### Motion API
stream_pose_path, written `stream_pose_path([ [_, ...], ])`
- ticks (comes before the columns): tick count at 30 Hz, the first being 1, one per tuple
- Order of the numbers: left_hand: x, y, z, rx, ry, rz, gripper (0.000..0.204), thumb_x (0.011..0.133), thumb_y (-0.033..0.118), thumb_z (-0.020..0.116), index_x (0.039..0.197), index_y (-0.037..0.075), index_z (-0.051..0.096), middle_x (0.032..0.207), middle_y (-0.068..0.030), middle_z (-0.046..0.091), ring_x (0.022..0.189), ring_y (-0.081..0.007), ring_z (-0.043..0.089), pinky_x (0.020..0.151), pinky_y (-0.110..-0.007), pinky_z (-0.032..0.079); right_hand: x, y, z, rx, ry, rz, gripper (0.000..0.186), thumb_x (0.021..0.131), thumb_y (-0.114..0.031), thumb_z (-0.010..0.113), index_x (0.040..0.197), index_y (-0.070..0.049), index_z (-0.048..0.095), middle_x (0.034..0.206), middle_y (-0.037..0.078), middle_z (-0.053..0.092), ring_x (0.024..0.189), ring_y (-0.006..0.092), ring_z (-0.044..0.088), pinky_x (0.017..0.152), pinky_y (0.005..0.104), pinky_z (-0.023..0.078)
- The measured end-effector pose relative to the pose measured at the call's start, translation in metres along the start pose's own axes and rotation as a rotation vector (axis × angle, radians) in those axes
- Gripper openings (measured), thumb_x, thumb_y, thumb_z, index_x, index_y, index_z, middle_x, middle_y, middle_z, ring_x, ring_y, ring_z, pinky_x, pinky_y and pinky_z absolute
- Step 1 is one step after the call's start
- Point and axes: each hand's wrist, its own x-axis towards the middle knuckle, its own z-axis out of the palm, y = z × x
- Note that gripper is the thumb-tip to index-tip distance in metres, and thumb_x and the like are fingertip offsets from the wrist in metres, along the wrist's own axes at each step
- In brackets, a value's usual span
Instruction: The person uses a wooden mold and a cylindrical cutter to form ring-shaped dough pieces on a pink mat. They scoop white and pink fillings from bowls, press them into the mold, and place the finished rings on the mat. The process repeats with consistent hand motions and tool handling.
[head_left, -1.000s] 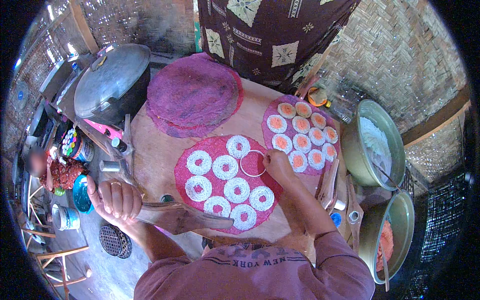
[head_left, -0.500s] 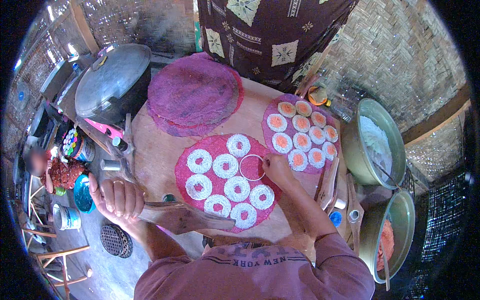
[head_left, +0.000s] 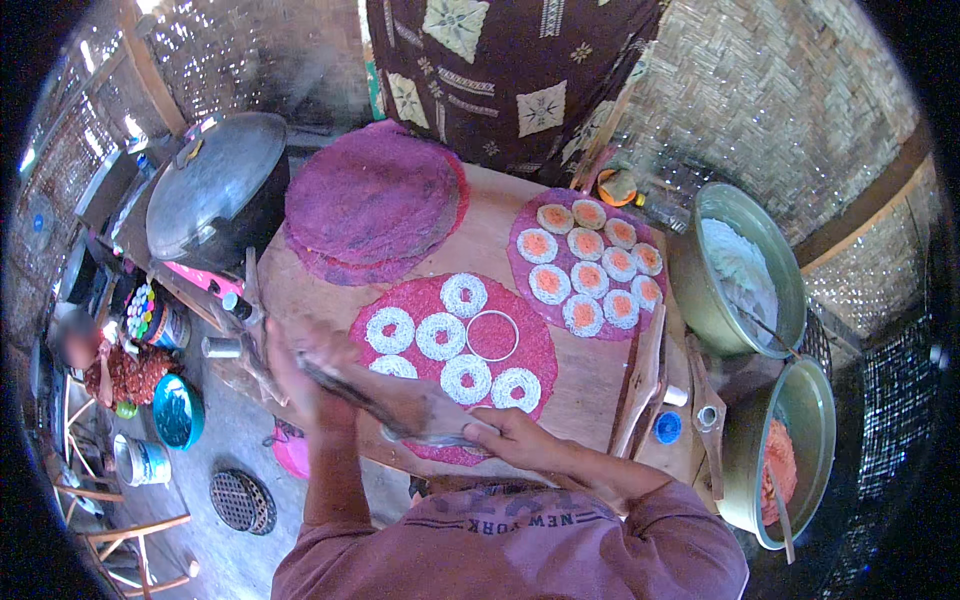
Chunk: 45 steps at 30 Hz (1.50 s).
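A wooden paddle (head_left: 420,400) slants over the near part of a round pink cloth (head_left: 400,300). Its wide end is gripped by my right hand (head_left: 515,438). At the handle end is my left hand (head_left: 312,375), its fingers smeared by motion, so its hold is unclear. Several white grated rings with holes in the middle, such as this one (head_left: 441,336), lie on the cloth; the paddle and hands hide some. A thin white hoop (head_left: 518,335) lies flat among them at the right, touched by neither hand.
A second round cloth (head_left: 522,262) at right bears white rounds with orange centres. Stacked purple-pink cloths (head_left: 375,200) lie farther back. Two green basins, one with white gratings (head_left: 735,265), one with orange gratings (head_left: 780,465), stand at right; a lidded pot (head_left: 215,185) is at left.
My right hand has let go of the hoop and moved nearer, onto the paddle's wide end. My left hand has moved right and away from me; the paddle has shifted with it.
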Motion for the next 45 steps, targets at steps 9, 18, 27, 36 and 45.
stream_pose_path([
  [9, -0.068, -0.097, -0.063, 1.361, -1.107, -0.722, 0.046, 0.099, 0.045, 0.033, 0.098, 0.006, 0.057, 0.077, -0.0077, 0.063, 0.064, -0.0196, 0.061, 0.060, -0.033, 0.052, -0.047, -0.001, -0.070, -0.122, -0.214, 0.206, 0.044, 0.100, -0.044, 0.046, 0.101, -0.005, 0.067, 0.076, 0.003, 0.061, 0.071, 0.0145, 0.056, 0.068, 0.0320, 0.048],
  [18, -0.096, -0.100, -0.131, 1.606, -0.981, -0.886, 0.041, 0.098, 0.041, 0.036, 0.103, 0.005, 0.056, 0.084, -0.0088, 0.062, 0.070, -0.0208, 0.061, 0.062, -0.035, 0.052, 0.070, 0.081, -0.092, -0.723, 0.689, 0.077, 0.024, 0.084, -0.020, 0.065, 0.091, 0.003, 0.067, 0.085, 0.021, 0.065, 0.082, 0.0372, 0.062, 0.074, 0.0439, 0.050],
  [27, -0.095, -0.095, -0.140, 1.592, -0.807, -0.863, 0.038, 0.096, 0.037, 0.040, 0.108, 0.004, 0.054, 0.092, -0.0100, 0.062, 0.076, -0.0221, 0.062, 0.065, -0.037, 0.052, 0.095, 0.116, -0.090, -0.687, 0.744, 0.042, 0.014, 0.081, -0.008, 0.059, 0.082, 0.005, 0.065, 0.081, 0.026, 0.065, 0.076, 0.0420, 0.065, 0.070, 0.0484, 0.052],
  [36, -0.093, -0.091, -0.145, 1.609, -0.791, -0.864, 0.036, 0.095, 0.033, 0.043, 0.112, 0.003, 0.053, 0.099, -0.0111, 0.062, 0.082, -0.0233, 0.062, 0.068, -0.039, 0.052, 0.099, 0.120, -0.091, -0.644, 0.707, 0.034, 0.015, 0.081, -0.010, 0.063, 0.087, 0.003, 0.066, 0.085, 0.025, 0.067, 0.079, 0.0406, 0.066, 0.072, 0.0473, 0.052],
  [45, -0.087, -0.094, -0.135, 1.636, -0.855, -0.806, 0.036, 0.094, 0.030, 0.046, 0.117, 0.003, 0.052, 0.106, -0.0122, 0.061, 0.088, -0.0246, 0.063, 0.070, -0.041, 0.052, 0.032, 0.020, -0.061, -0.249, 0.206, -0.181, 0.039, 0.098, -0.036, 0.050, 0.101, -0.001, 0.064, 0.086, 0.020, 0.067, 0.079, 0.0372, 0.065, 0.074, 0.0424, 0.052],
])
